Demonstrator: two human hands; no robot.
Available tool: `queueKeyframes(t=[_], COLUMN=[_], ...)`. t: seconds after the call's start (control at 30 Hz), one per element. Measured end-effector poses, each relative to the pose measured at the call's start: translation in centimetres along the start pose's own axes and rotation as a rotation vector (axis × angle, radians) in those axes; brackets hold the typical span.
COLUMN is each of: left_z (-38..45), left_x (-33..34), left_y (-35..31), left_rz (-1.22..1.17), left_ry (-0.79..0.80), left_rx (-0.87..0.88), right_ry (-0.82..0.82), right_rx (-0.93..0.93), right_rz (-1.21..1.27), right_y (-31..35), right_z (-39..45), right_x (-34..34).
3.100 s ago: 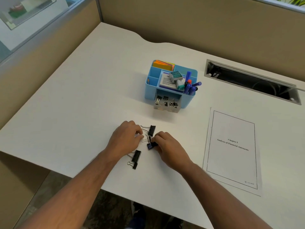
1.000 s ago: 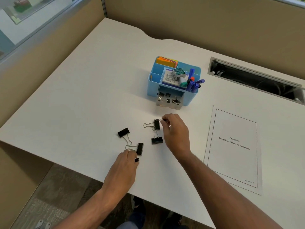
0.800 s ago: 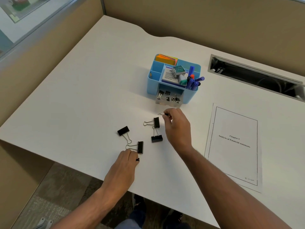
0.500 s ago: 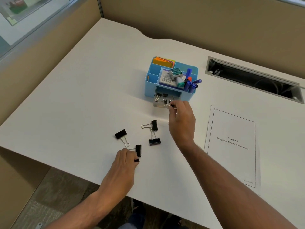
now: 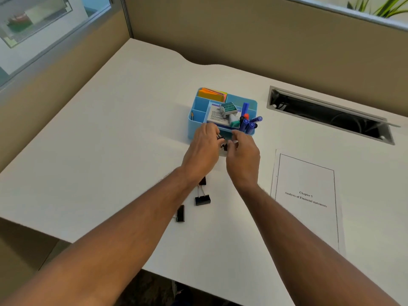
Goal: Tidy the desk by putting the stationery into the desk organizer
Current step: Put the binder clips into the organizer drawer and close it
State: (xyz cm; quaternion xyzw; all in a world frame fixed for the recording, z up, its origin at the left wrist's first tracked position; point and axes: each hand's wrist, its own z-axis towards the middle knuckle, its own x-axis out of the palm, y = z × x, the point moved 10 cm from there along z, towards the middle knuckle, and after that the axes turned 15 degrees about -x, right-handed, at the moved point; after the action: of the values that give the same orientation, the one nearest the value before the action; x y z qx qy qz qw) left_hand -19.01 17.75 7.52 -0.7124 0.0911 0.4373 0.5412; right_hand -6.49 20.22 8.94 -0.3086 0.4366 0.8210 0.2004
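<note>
The blue desk organizer (image 5: pixel 194 120) stands mid-desk and holds sticky notes, a notepad, an eraser and blue markers. Both hands meet at its small front drawer, which they mostly hide. My left hand (image 5: pixel 203 151) is curled, with a black binder clip (image 5: pixel 220 138) at its fingertips. My right hand (image 5: pixel 242 155) pinches a silver wire handle of another clip at the drawer. On the desk nearer to me lie more black binder clips: one (image 5: pixel 202 199) with its handles up, one (image 5: pixel 180 213) beside my left forearm, and one (image 5: pixel 202 181) half hidden under my left wrist.
A printed sheet (image 5: pixel 306 195) titled Chapter 5 lies on the right. A cable slot (image 5: pixel 331 115) opens in the desk at the back right. Beige partition walls close off the back and left.
My left hand lifted from the near clips and moved up to the organizer drawer with a clip. My right hand stayed at the drawer. Fewer clips lie loose on the desk.
</note>
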Motion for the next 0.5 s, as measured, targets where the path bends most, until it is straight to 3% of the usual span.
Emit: queueKeyframes(t=[0.07,0.17,0.3,0.4,0.5], left_z=[0.6,1.9,3.9,4.4,4.8], left_x=[-0.8,-2.0,-1.7,-1.0,-1.2], left_y=[0.4,1.7,4.2,4.6,4.3], left_rz=[-0.033,0.136,0.389,0.465,0.355], left_ry=[-0.041,-0.082,0.069,0.097,0.024], left_rx=[0.021,0.067,0.034,0.093,0.128], right_ry=[-0.056,-0.082,0.122,0.198,0.091], right_rx=[0.032,0.199,0.385,0.399,0.373], right_rz=[0.020,0.053,0.129,0.228,0.232], right_y=[-0.4,-2.9,-6.0,-6.8,-7.4], right_z=[-0.8,-2.5,-3.5,-3.0,-1.9], right_x=[-0.9,-1.2,1.0,2.8,2.9])
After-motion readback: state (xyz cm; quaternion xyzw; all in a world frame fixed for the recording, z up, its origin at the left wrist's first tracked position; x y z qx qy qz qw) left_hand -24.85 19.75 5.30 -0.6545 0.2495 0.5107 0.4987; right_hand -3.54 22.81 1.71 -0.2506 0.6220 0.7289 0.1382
